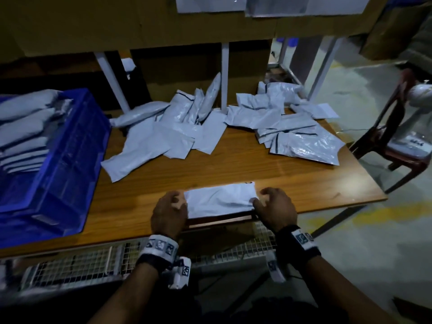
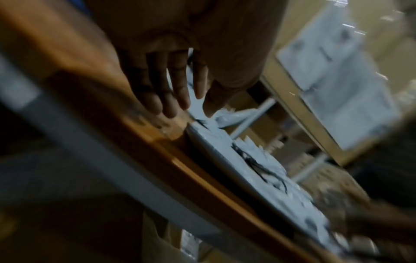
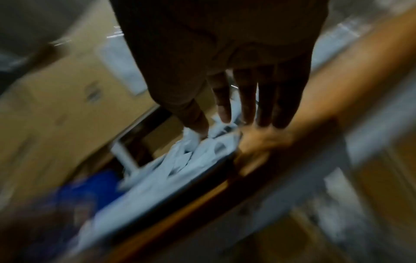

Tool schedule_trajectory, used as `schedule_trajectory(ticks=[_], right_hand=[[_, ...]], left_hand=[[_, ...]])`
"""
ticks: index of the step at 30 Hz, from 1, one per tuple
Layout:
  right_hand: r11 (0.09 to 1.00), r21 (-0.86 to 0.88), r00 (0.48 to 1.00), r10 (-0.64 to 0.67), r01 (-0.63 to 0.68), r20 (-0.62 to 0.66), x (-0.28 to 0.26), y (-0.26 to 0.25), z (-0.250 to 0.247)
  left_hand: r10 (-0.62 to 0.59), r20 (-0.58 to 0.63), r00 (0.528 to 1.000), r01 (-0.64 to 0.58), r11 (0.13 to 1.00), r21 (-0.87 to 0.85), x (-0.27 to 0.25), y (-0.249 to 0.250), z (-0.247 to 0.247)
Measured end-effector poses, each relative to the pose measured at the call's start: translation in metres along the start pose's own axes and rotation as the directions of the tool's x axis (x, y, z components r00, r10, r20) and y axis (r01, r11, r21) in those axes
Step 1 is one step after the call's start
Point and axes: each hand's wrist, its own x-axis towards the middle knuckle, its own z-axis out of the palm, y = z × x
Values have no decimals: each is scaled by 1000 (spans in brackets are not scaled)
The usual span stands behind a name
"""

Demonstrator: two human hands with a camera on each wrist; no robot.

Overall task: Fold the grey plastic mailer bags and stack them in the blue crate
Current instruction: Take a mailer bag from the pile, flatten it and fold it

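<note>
A folded grey mailer bag point(image 1: 221, 200) lies low in the centre of the head view, at the near edge of the wooden table point(image 1: 257, 164). The left hand point(image 1: 169, 212) has its fingers curled round the bag's left end, and the right hand point(image 1: 275, 210) pinches its right end between thumb and fingers. In the wrist views (both badly blurred) the fingers point(image 2: 175, 92) of the left hand look long and fairly straight by the bag's edge, and the thumb point(image 3: 193, 117) of the right hand touches crumpled grey plastic.

Further up the frame, loose mailer bags point(image 1: 163, 134) sprawl across the middle of the table, with a second heap point(image 1: 294, 132) to the right of it, some showing a dark strip. At the left edge stands the blue crate point(image 1: 74, 160), on the table, with folded bags point(image 1: 25, 127) stacked inside it. Brown cardboard boxes point(image 1: 117, 22) fill the top of the frame behind white posts point(image 1: 224, 73). A dark chair point(image 1: 395, 146) stands at the right edge.
</note>
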Motion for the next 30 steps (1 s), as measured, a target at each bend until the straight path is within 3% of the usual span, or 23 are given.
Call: schedule_trajectory(ticks=[1,3,4,5,7,11,15,21,30], right_hand=[[982,-115,982,-162,151,-93,-1,-7,3],[882,-229,889,-444,412,-113,2,-21,22],[844,-240,859,-508,480,-66,7,-27,36],[829,-245,854,-520,503,-3,12,-33,49],[827,-273,870,-474,492,135,20,-41,68],[843,-290,882,-376,453,284,15,-37,88],[820,-333,881,-392,466,265,7,-27,94],[821,-338,886,-404,461,226,9,-25,99],[815,-333,880,-424,473,213,10,-22,102]], left_hand=[[185,-3,983,-184,979,82,-1,4,3],[476,122,871,-490,831,262,-1,16,17],[521,239,820,-573,747,338,-1,24,26],[490,366,791,-608,692,388,-3,32,34],[339,520,784,-594,654,468,1,39,46],[235,590,773,-588,614,526,4,27,57],[262,603,753,-622,583,523,0,16,61],[290,568,770,-609,600,519,-1,10,67],[232,588,775,-593,589,550,-2,16,68]])
